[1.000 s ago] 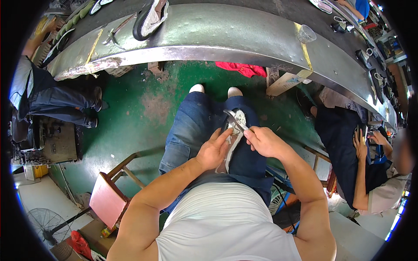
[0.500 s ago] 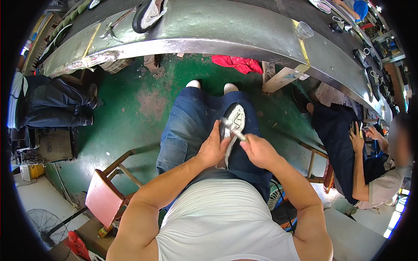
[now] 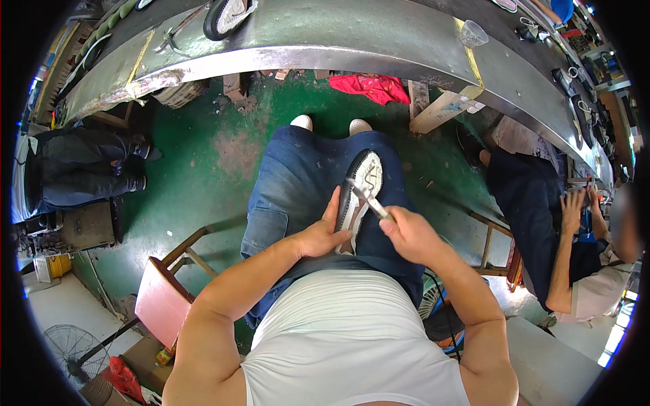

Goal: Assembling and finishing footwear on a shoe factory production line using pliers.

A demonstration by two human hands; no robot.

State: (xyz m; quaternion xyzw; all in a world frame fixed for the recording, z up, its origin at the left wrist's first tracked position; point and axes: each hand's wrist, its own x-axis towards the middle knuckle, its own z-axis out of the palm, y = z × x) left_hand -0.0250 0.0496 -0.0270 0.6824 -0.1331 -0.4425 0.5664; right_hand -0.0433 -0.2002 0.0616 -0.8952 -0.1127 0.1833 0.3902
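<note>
A shoe [image 3: 369,172] lies along my thigh, its toe pointing away from me. The upward face is whitish with a dark wavy line, edged in black. My left hand [image 3: 319,233] grips it from the left, fingers along its side and thumb across the near part. In my right hand [image 3: 409,233] is the handle of a hammer [image 3: 376,206]. Its metal head is over the shoe's left edge, just past my left fingertips; whether it touches cannot be told. The heel end is partly hidden near my lap.
A metal-topped bench [image 3: 305,34] curves across the front, carrying another shoe [image 3: 227,17] and a clear plastic cup [image 3: 473,32]. Red cloth [image 3: 372,88] lies beneath. A pink-seated stool [image 3: 162,304] stands at left, with a fan [image 3: 74,352] behind. A co-worker [image 3: 589,271] sits at right.
My left hand has slid nearer to me along the shoe, showing more of its side. The hammer has shifted slightly. At right, the co-worker's hand has risen with fingers spread.
</note>
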